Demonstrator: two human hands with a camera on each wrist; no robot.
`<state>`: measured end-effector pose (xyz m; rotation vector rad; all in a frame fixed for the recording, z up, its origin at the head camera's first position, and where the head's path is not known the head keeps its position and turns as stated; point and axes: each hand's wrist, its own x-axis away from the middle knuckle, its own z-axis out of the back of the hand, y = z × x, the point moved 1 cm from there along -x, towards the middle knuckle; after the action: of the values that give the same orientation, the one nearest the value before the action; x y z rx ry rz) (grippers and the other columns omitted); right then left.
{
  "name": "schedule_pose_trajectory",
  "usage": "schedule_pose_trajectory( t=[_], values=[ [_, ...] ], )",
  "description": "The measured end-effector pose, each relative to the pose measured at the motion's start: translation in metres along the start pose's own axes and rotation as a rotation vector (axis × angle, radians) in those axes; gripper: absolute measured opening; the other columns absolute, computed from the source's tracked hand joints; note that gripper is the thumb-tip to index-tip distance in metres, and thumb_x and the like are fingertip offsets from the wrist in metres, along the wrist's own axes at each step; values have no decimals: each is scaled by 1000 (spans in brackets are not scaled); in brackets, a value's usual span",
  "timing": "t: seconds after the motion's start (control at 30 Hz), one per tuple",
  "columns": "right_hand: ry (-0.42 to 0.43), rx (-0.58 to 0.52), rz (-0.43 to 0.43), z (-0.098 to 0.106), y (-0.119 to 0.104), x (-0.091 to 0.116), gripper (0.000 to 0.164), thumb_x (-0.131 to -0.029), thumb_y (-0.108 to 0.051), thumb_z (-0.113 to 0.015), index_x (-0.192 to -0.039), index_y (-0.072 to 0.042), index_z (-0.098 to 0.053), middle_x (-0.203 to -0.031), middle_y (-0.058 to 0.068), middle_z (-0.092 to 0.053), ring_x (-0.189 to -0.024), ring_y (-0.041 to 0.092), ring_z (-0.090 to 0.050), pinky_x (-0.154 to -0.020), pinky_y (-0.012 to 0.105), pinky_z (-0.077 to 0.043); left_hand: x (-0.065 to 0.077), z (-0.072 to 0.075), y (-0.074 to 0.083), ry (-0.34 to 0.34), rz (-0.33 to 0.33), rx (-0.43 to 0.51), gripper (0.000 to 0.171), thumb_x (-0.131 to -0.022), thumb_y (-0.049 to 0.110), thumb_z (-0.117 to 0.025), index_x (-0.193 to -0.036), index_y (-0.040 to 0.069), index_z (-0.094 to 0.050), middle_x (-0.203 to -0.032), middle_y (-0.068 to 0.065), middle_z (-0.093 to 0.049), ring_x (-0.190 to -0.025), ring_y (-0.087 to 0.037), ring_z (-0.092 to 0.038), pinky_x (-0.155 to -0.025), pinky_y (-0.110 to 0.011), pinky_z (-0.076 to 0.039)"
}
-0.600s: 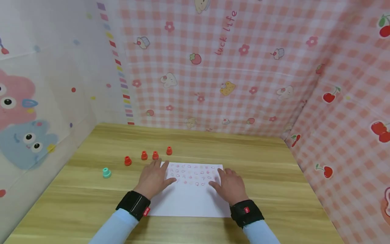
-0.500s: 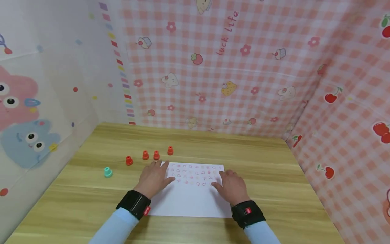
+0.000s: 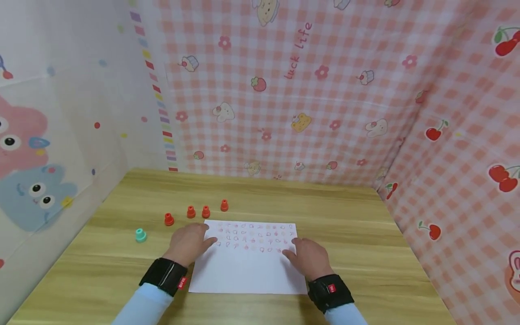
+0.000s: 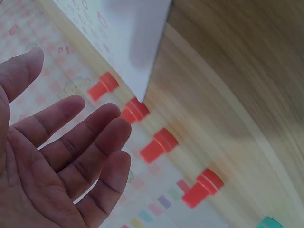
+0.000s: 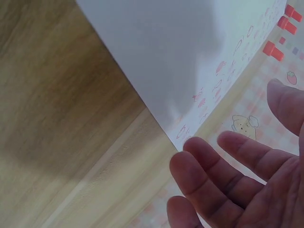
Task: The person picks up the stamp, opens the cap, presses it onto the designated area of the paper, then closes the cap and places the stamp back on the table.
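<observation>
A white sheet of paper (image 3: 248,273) lies on the table, with rows of small red and pink stamped marks across its upper half. Over its left edge is my left hand (image 3: 187,243), fingers relaxed and holding nothing. My right hand (image 3: 310,257) hovers at the right edge, thumb over the marks and fingers loosely bent. Both wrist views show bare palms, the left hand (image 4: 71,156) and the right hand (image 5: 237,180) both free of any object. Beyond the left hand stand several red stampers (image 3: 206,211) and one teal stamper (image 3: 140,235).
The wood-grain table (image 3: 357,257) runs back to a pink checked cloth wall (image 3: 284,99). A white cartoon-print cloth (image 3: 81,90) closes off the left side and a cherry-print cloth (image 3: 459,180) the right.
My left hand has moved left, uncovering the paper's upper left corner. The right hand stays near the right edge. The head view has tilted slightly.
</observation>
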<state>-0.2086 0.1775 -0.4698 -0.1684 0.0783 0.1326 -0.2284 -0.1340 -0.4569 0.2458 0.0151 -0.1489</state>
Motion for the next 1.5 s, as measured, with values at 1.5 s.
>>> schedule_pose_trajectory(
  t=[1.5],
  values=[
    [-112,-35,-88,-2,-1,7,46,-89,-41,-73,-118,-4,-70,-103,13,-72,-86,25,-65,-81,44,-53,17,44,-124,-5,228,-15,55,-92,31,-68,-119,-16,-56,-102,-37,-54,-96,-53,-55,-66,-61,-51]
  ],
)
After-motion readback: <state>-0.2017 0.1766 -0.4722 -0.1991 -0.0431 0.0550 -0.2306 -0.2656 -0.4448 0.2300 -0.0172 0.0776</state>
